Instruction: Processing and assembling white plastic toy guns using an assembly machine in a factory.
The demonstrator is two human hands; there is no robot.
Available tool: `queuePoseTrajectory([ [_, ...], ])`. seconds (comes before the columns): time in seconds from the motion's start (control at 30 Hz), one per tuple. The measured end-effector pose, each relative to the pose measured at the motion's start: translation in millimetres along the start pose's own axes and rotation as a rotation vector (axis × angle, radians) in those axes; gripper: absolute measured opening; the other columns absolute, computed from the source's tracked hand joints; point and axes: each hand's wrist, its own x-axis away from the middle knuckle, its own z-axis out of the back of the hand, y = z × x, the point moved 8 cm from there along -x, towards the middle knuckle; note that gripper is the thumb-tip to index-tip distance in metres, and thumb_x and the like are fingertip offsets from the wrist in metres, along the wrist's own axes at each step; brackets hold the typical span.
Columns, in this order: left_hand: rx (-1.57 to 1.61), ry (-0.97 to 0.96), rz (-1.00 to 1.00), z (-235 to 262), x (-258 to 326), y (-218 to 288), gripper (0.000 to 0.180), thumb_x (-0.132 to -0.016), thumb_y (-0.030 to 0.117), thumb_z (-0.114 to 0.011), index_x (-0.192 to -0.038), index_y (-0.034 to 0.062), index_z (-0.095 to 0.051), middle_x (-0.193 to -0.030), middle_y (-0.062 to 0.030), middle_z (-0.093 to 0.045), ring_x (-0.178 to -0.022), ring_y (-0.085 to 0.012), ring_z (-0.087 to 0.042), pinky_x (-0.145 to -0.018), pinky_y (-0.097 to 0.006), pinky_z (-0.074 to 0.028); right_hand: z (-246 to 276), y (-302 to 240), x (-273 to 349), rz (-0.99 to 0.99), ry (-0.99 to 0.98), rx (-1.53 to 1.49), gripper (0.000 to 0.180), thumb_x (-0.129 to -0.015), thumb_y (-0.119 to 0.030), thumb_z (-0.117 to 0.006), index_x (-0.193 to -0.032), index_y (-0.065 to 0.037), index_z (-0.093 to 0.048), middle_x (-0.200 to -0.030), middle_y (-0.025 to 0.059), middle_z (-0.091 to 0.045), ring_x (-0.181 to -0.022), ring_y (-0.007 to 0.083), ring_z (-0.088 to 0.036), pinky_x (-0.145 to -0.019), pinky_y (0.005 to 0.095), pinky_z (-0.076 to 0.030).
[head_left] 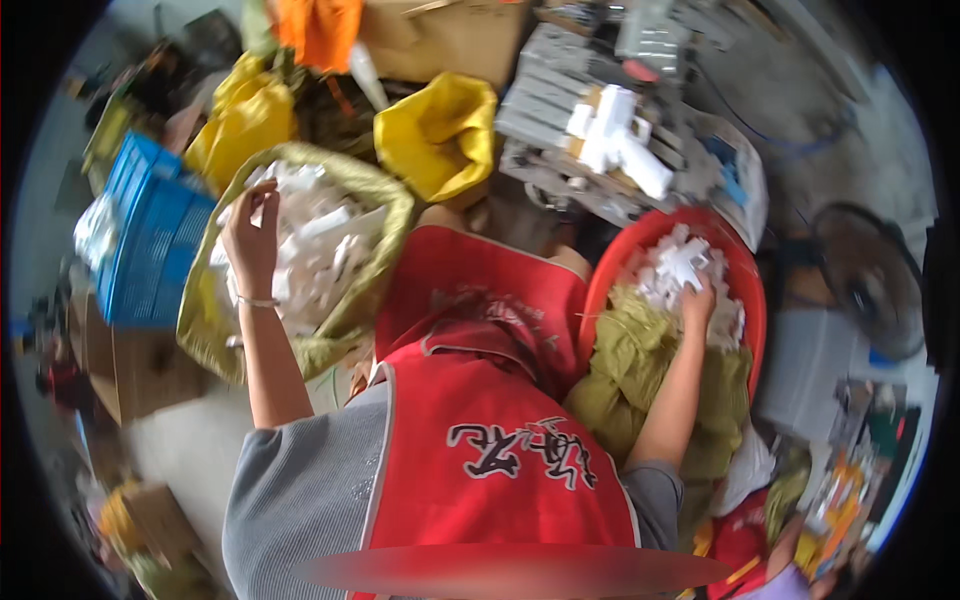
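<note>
My left hand (250, 232) is raised over an olive woven sack (392, 212) heaped with white plastic pieces (325, 235). Its fingers are loosely bent and a little apart, with nothing visible between them. On the right, my right hand (698, 300) is in a red tub (752, 285), its fingers closed on a white branched plastic piece (682, 264). More small white pieces (725, 315) lie around that hand. Olive woven cloth (625, 345) covers the near part of the tub.
A yellow bag (440, 135) stands open ahead, beside a grey machine-like block (550, 95) with a white plastic pipe-like part (625, 145) on it. A blue crate (150, 235) is at left, a fan (868, 280) at right. Another person's arm (785, 550) shows lower right.
</note>
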Motion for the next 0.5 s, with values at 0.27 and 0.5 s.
queuePoseTrajectory([
  [0.27,0.407,-0.316,-0.305,-147,-20,149,0.016,-0.081,-0.005,-0.057,-0.092,0.0017,-0.066,-0.087,-0.0093,-0.067,-0.076,-0.0188,-0.065,-0.071,-0.027,-0.050,88,-52,36,-0.363,0.073,-0.781,0.039,-0.090,0.000,-0.053,-0.129,-0.002,-0.048,-0.117,0.0117,-0.056,-0.097,0.0135,-0.057,-0.074,0.0259,-0.050],
  [0.5,0.476,-0.462,-0.455,-191,-30,216,0.023,-0.079,-0.006,-0.053,-0.098,0.0002,-0.063,-0.092,-0.0098,-0.066,-0.079,-0.0207,-0.064,-0.074,-0.028,-0.049,99,-95,51,-0.289,0.046,-1.293,0.046,-0.087,0.001,-0.059,-0.132,0.002,-0.045,-0.116,0.0102,-0.054,-0.089,0.0147,-0.056,-0.076,0.0289,-0.049],
])
